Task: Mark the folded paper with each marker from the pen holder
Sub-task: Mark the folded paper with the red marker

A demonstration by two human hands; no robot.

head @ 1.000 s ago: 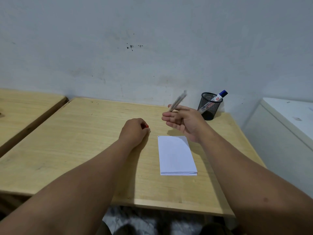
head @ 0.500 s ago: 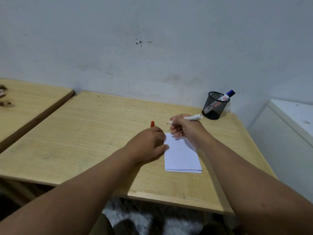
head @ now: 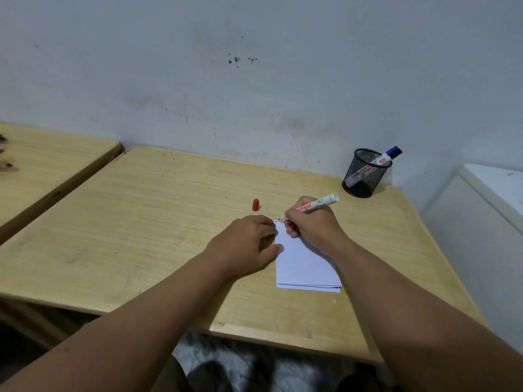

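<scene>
Both forearms reach in from the near edge of the wooden table (head: 141,236) and meet over the folded paper (head: 307,267). The right hand (head: 311,224) is curled closed around a white marker (head: 317,206) in a writing grip, its wrist resting on the sheet. The marker slants up and away toward the far right corner, its orange tip down at the paper's far left corner; whether the tip touches the sheet cannot be told. The left hand (head: 249,244) lies palm down beside it, fingers loosely bent and gripping nothing, its fingertips pressed on the paper's left edge.

The paper is white, folded into a tall narrow rectangle with layered edges showing along its near side. It lies flat on the right half of the table, nearer the near edge than the far one. No mark is visible on the exposed part.

An orange cap (head: 255,205) stands alone on the table just beyond the left hand. At the far right corner sits a black mesh pen holder (head: 365,174) with a blue-capped marker (head: 387,157) leaning out of it.
</scene>
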